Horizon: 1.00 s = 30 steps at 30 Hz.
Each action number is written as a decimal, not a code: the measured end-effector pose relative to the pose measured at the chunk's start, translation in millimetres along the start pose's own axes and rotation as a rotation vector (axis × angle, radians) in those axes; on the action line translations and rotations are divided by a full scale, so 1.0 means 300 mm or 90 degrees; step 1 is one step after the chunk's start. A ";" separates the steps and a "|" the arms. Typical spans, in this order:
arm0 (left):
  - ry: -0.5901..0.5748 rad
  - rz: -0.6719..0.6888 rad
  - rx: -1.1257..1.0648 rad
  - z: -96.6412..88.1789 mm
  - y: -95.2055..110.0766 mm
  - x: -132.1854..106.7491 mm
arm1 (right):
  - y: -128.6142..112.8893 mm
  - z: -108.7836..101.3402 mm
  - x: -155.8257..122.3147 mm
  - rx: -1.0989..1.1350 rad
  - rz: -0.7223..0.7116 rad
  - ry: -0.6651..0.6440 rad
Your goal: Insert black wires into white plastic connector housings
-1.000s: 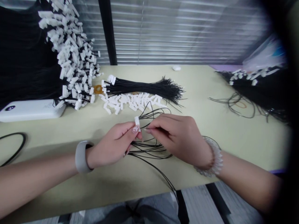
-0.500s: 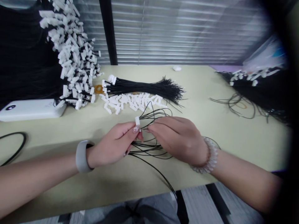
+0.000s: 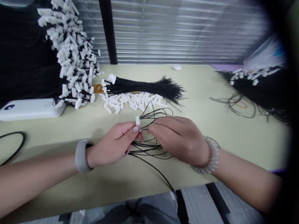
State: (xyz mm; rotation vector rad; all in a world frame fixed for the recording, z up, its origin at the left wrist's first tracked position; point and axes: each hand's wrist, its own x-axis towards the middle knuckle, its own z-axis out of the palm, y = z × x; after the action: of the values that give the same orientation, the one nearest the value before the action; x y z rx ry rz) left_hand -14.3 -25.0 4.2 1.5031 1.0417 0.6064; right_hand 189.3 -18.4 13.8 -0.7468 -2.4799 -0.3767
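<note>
My left hand (image 3: 112,144) pinches a small white plastic connector (image 3: 137,122) between thumb and fingers. Thin black wires (image 3: 149,148) loop loosely below both hands, and some trail over the table's front edge. My right hand (image 3: 179,140) sits just right of the connector, its fingertips closed close together among the wires. The fingers hide exactly what they grip, though a thin wire appears to pass through them. A bundle of black wires with white connectors (image 3: 144,87) lies ahead, beside a heap of loose white connectors (image 3: 126,102).
A dense mass of connector-ended wires (image 3: 72,56) rises at the back left, and another bundle (image 3: 254,84) lies at the right. A white power bank (image 3: 30,109) and a black cable loop (image 3: 14,146) rest on the pale table (image 3: 245,143), below window blinds (image 3: 187,31).
My right hand has shifted slightly, with its bracelet moving a little. My left hand keeps the same hold on the white connector.
</note>
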 end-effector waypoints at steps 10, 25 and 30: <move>-0.021 0.028 0.053 -0.006 0.007 0.001 | -0.014 0.001 0.003 0.029 -0.001 0.069; -0.055 0.008 0.075 -0.012 0.006 -0.001 | -0.027 0.021 0.012 0.072 0.024 0.061; 0.013 -0.019 -0.019 -0.001 0.006 0.006 | -0.004 -0.002 0.047 0.127 0.095 0.069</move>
State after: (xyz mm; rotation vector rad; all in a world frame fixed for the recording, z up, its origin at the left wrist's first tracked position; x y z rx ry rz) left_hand -13.3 -23.3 5.8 1.4561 1.0649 0.6149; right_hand 178.8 -13.5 22.0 -0.8000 -2.3022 -0.1108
